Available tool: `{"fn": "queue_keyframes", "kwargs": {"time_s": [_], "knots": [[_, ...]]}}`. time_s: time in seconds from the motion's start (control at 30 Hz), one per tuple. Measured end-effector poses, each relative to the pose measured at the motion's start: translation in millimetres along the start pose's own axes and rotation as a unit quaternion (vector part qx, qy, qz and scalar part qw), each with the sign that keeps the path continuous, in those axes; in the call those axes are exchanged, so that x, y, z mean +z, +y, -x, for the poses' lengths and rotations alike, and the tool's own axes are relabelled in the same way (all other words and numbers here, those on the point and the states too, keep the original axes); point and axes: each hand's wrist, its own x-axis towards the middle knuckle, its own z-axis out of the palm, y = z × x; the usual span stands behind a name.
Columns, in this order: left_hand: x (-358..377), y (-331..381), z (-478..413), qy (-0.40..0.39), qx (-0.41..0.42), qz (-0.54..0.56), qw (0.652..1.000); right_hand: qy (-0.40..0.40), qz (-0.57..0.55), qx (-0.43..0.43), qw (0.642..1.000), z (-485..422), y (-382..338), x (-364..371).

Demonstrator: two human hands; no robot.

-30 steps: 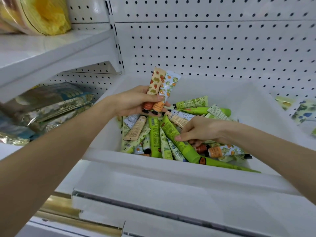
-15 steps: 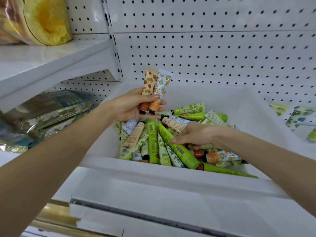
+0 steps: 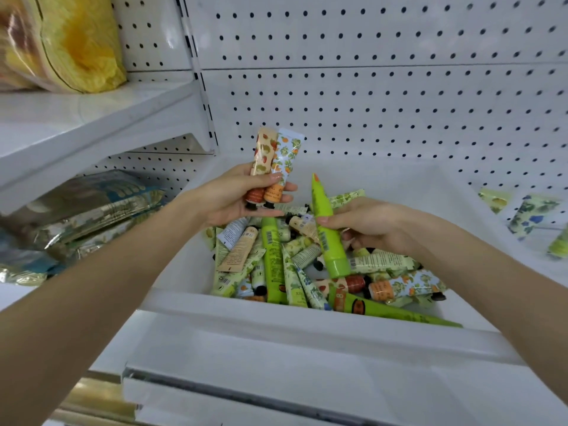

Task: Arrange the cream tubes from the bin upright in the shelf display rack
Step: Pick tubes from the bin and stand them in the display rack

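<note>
A white bin [image 3: 276, 315] on the shelf holds several cream tubes [image 3: 276, 265] lying in a loose pile, green, cream and flower-patterned. My left hand [image 3: 233, 198] is shut on two small patterned tubes [image 3: 273, 158], caps down and crimped ends up, above the bin's far left part. My right hand [image 3: 365, 226] pinches a long bright green tube [image 3: 325, 229] near its middle, lifted over the pile and tilted, cap end low, crimped tip pointing up.
White pegboard [image 3: 384, 96] forms the back wall. At the far right several patterned tubes [image 3: 528, 216] stand against it. A shelf [image 3: 92, 118] at upper left carries a yellow bag [image 3: 61, 41]; foil packets [image 3: 92, 204] lie below it. A gold rail [image 3: 92, 401] runs at the bottom left.
My right hand has closed on the long green tube and lifted it out of the pile, tip up. My left hand keeps its two tubes and has barely shifted.
</note>
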Motion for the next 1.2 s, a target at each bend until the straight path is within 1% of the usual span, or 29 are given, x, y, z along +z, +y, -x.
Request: {"fn": "queue_keyframes", "kwargs": {"time_s": [0.13,0.27,0.4,0.53,0.63,0.77,0.83,0.93,1.03,1.2], "knots": [[0,-1,-1,-0.004,-0.001,0.012,1.000,0.045,-0.112,-0.030,0.992,-2,-2,-4],[1,-2,1,-0.038,-0.016,-0.005,0.999,0.041,-0.204,-0.088,0.974,2,-8,-4],[2,-3,2,-0.074,-0.035,-0.026,0.996,0.006,-0.222,-0.117,0.968,5,-11,0],[2,-4,3,-0.091,-0.040,-0.058,0.993,-0.033,-0.234,-0.110,0.965,8,-12,2],[2,-6,3,-0.115,-0.049,-0.084,0.989,-0.045,-0.248,-0.110,0.961,9,-13,3],[1,-9,2,-0.163,-0.068,-0.107,0.978,-0.050,-0.267,-0.117,0.955,11,-14,6],[0,-11,0,-0.175,-0.074,-0.119,0.975,-0.054,-0.285,-0.110,0.951,11,-15,8],[2,-14,0,-0.182,-0.079,-0.141,0.970,-0.049,-0.310,-0.102,0.944,12,-17,9],[4,-15,1,-0.184,-0.077,-0.153,0.968,-0.038,-0.296,-0.118,0.947,11,-16,10],[6,-15,1,-0.184,-0.071,-0.135,0.971,-0.003,-0.271,-0.156,0.950,9,-14,9]]}}
